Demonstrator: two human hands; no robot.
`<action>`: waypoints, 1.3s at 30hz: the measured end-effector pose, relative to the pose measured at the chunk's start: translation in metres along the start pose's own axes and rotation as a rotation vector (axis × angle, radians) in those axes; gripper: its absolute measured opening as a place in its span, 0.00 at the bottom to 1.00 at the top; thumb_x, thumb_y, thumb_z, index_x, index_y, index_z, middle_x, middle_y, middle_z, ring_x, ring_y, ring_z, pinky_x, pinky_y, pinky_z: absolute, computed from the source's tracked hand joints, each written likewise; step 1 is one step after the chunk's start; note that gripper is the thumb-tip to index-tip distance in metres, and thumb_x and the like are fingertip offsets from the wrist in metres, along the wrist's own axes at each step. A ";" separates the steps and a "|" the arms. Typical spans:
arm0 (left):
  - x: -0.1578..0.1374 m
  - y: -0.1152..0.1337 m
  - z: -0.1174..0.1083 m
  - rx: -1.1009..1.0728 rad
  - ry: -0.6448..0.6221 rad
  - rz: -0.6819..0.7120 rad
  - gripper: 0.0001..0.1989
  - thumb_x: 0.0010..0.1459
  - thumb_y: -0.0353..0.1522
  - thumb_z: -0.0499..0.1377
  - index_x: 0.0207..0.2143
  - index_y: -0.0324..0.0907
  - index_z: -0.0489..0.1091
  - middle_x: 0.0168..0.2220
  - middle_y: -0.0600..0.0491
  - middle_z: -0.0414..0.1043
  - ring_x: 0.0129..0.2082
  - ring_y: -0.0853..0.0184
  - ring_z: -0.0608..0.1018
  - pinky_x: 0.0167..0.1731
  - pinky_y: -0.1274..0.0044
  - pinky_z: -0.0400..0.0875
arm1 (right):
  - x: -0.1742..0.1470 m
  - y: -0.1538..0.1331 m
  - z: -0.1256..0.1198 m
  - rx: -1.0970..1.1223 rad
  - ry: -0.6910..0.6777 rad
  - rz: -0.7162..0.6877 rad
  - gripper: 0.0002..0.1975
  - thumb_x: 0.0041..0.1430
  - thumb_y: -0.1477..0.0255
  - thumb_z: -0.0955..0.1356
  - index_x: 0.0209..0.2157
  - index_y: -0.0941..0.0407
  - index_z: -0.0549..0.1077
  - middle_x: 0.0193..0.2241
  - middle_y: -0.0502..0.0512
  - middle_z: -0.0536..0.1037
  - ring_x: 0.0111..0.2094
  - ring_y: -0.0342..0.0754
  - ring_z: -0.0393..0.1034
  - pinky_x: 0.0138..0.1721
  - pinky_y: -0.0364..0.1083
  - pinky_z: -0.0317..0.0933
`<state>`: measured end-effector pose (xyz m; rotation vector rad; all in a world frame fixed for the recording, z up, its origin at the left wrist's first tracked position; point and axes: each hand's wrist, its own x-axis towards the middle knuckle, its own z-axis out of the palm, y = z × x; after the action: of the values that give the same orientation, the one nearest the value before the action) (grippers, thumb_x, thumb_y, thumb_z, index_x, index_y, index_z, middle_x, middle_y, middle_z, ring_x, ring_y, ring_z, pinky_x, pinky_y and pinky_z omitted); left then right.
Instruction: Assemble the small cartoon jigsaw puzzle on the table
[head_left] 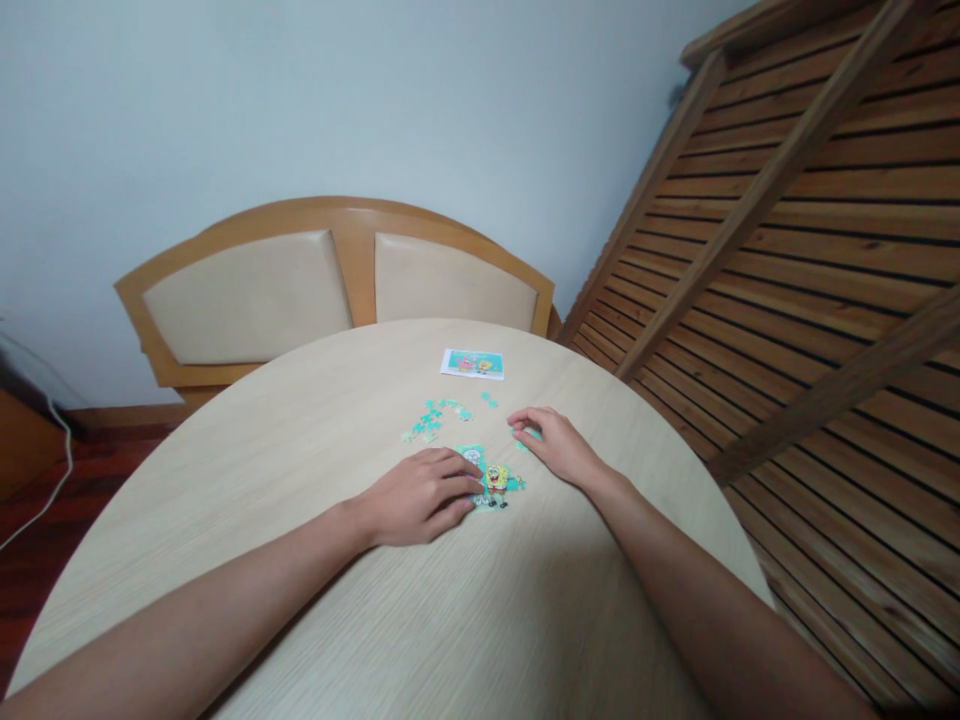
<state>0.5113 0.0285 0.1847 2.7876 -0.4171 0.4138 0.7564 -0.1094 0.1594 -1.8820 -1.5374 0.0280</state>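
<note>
A partly joined jigsaw puzzle (496, 478) with a yellow cartoon sponge figure on teal lies on the table. My left hand (424, 495) rests flat on its left side, fingers stretched out and covering part of the picture. To the upper right of the puzzle, my right hand (559, 445) hovers or rests low, fingers slightly bent, with a gap between thumb and fingers. Teal puzzle pieces (524, 445) show by its thumb; I see none clearly gripped. Beyond my left hand, several loose teal pieces (429, 420) lie scattered, with a few more (488, 400) farther right.
A printed picture card (472, 365) of the cartoon lies toward the far side of the round wooden table (300, 440). Behind it stands a padded wooden headboard (352, 255) against the wall. Wooden slats (787, 250) lean at the right; a white cable (64, 470) hangs at left.
</note>
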 end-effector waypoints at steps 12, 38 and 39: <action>-0.001 -0.001 0.000 0.027 0.012 -0.078 0.16 0.68 0.36 0.51 0.54 0.45 0.70 0.51 0.47 0.71 0.50 0.59 0.73 0.53 0.65 0.68 | 0.001 0.000 0.001 -0.123 -0.024 0.002 0.04 0.61 0.73 0.69 0.38 0.54 0.76 0.40 0.56 0.78 0.46 0.53 0.69 0.51 0.53 0.61; -0.002 -0.001 0.002 0.047 -0.001 -0.094 0.15 0.69 0.35 0.50 0.54 0.44 0.69 0.52 0.46 0.70 0.53 0.59 0.72 0.55 0.65 0.68 | -0.005 -0.047 -0.025 0.147 -0.241 -0.027 0.09 0.64 0.68 0.68 0.38 0.53 0.81 0.38 0.55 0.82 0.42 0.51 0.74 0.48 0.49 0.64; -0.002 -0.002 0.002 0.046 0.002 -0.092 0.15 0.69 0.35 0.50 0.53 0.44 0.69 0.52 0.46 0.70 0.53 0.59 0.72 0.55 0.65 0.68 | -0.005 -0.047 -0.025 0.125 -0.247 -0.037 0.09 0.64 0.69 0.68 0.38 0.52 0.81 0.38 0.54 0.82 0.43 0.51 0.74 0.49 0.50 0.64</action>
<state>0.5105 0.0299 0.1819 2.8369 -0.2810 0.4098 0.7253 -0.1235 0.2006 -1.8031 -1.6914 0.3434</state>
